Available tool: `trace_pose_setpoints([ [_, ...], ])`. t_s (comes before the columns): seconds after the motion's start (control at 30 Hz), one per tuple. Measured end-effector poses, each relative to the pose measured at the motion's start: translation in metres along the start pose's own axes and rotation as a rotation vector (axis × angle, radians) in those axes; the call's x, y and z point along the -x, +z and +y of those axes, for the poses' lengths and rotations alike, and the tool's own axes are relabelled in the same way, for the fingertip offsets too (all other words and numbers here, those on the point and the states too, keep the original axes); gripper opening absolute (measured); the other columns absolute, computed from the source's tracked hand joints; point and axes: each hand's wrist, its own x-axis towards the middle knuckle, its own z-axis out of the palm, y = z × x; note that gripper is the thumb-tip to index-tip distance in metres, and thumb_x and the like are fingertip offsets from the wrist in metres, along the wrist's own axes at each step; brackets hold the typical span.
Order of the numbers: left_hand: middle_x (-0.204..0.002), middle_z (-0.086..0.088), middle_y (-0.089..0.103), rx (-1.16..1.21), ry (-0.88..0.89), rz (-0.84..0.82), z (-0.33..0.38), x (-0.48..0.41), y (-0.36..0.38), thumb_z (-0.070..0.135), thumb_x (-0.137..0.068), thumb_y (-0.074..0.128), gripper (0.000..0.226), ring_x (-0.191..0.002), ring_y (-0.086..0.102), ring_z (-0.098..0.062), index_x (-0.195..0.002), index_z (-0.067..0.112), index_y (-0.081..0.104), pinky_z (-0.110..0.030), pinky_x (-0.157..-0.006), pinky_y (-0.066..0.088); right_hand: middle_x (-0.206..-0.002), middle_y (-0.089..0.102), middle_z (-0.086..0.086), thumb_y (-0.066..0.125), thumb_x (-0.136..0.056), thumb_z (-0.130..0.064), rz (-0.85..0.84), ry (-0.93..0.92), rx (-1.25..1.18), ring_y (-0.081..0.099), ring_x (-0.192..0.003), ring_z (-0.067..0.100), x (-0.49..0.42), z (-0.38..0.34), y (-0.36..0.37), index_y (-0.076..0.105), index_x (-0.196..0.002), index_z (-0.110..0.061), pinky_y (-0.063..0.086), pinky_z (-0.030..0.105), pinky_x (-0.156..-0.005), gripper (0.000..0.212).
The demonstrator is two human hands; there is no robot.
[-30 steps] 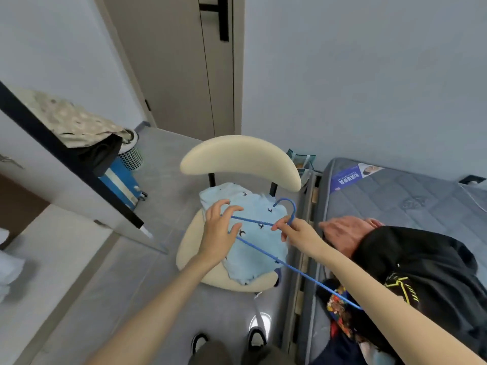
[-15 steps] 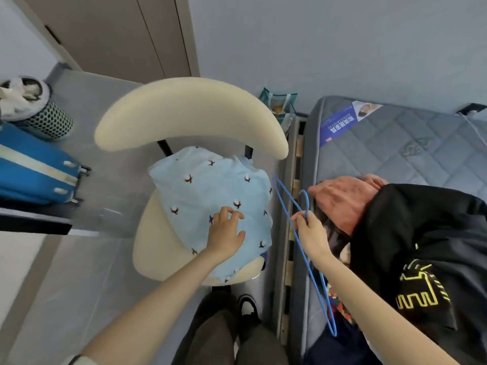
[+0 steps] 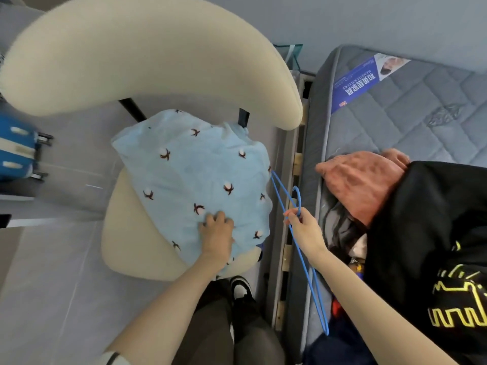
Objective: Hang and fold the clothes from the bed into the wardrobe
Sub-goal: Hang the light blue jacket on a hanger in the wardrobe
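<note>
Head view, one hanger point(image 3: 306, 270), one shirt point(image 3: 197, 175)

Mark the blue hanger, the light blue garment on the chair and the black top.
blue hanger point(image 3: 299, 201): head view, on the hook.
light blue garment point(image 3: 200, 164): head view, middle of the cloth.
black top point(image 3: 421, 219): head view, plain upper part.

Quick count, here we go: one cream chair point(image 3: 158, 61), one light-blue garment point(image 3: 189, 175), one blue wire hanger point(image 3: 317, 304). One mattress point(image 3: 421, 101), one orange-pink garment point(image 3: 363, 185), one black garment point(image 3: 427, 233) with yellow print, and a tangle of clothes under them too jumbled to count. One blue suitcase point(image 3: 15, 151). One shoe point(image 3: 241, 288) showing. Two grips: left grip point(image 3: 217, 233), right grip point(image 3: 303, 227).
</note>
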Motion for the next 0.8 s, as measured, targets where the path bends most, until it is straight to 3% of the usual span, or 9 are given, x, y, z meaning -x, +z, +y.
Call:
trace_pose_setpoints([
  [0.13, -0.128, -0.005, 0.045, 0.286, 0.021, 0.047, -0.007, 0.008, -0.007, 0.018, -0.096, 0.051, 0.032, -0.119, 0.038, -0.025, -0.129, 0.014, 0.050, -0.026, -0.101, 0.031, -0.092, 0.064, -0.004, 0.042, -0.102, -0.024, -0.035, -0.010, 0.030, 0.052, -0.066, 0.014, 0.009, -0.002, -0.002, 0.059, -0.100, -0.019, 0.041, 0.028, -0.059, 0.018],
  [0.2, -0.125, -0.009, 0.048, 0.526, 0.001, 0.086, -0.016, 0.021, -0.019, 0.012, -0.096, 0.051, 0.031, -0.118, 0.042, -0.025, -0.126, 0.008, 0.052, -0.017, -0.094, 0.028, -0.091, 0.064, -0.004, 0.044, -0.101, -0.026, -0.055, -0.014, 0.029, 0.054, -0.071, 0.015, 0.015, -0.007, -0.004, 0.059, -0.097, -0.021, 0.041, 0.027, -0.060, 0.016],
  [0.33, -0.124, -0.012, 0.052, 0.780, -0.085, 0.220, -0.037, 0.057, -0.054, 0.012, -0.096, 0.054, 0.031, -0.114, 0.050, -0.025, -0.125, 0.005, 0.054, -0.018, -0.088, 0.031, -0.091, 0.061, 0.000, 0.052, -0.095, -0.016, -0.181, -0.052, 0.024, 0.055, -0.084, 0.018, 0.035, -0.022, -0.012, 0.057, -0.095, -0.018, 0.042, 0.025, -0.069, 0.005],
  [0.47, -0.118, 0.003, 0.052, 0.911, -0.099, 0.371, -0.055, 0.095, -0.095, 0.015, -0.095, 0.055, 0.029, -0.110, 0.049, -0.013, -0.124, 0.008, 0.055, -0.018, -0.087, 0.033, -0.091, 0.056, 0.000, 0.067, -0.083, -0.003, -0.311, -0.161, 0.023, 0.056, -0.091, 0.016, 0.063, -0.043, -0.018, 0.055, -0.096, -0.019, 0.044, 0.023, -0.075, 0.025],
  [0.6, -0.116, 0.007, 0.051, 0.988, -0.127, 0.519, -0.070, 0.136, -0.137, 0.017, -0.097, 0.053, 0.027, -0.105, 0.048, -0.007, -0.123, 0.012, 0.055, -0.018, -0.087, 0.033, -0.102, 0.057, -0.003, 0.078, -0.077, -0.010, -0.440, -0.315, 0.085, 0.057, -0.099, 0.011, 0.099, -0.069, -0.019, 0.052, -0.116, -0.021, 0.046, 0.017, -0.075, 0.048],
  [0.7, -0.116, 0.002, 0.055, 1.027, -0.162, 0.633, -0.082, 0.169, -0.166, 0.016, -0.097, 0.052, 0.025, -0.106, 0.051, -0.012, -0.122, 0.012, 0.054, -0.024, -0.088, 0.037, -0.113, 0.055, -0.010, 0.082, -0.073, -0.013, -0.488, -0.463, 0.106, 0.055, -0.107, 0.009, 0.127, -0.095, -0.017, 0.050, -0.122, -0.022, 0.047, 0.016, -0.081, 0.060],
  [0.8, -0.107, 0.000, 0.059, 1.055, -0.175, 0.745, -0.091, 0.204, -0.189, 0.013, -0.097, 0.051, 0.016, -0.093, 0.055, -0.011, -0.112, 0.017, 0.055, -0.019, -0.077, 0.040, -0.119, 0.052, -0.016, 0.086, -0.069, -0.020, -0.536, -0.592, 0.138, 0.051, -0.108, -0.002, 0.159, -0.120, -0.010, 0.047, -0.127, -0.027, 0.048, 0.019, -0.082, 0.070],
])
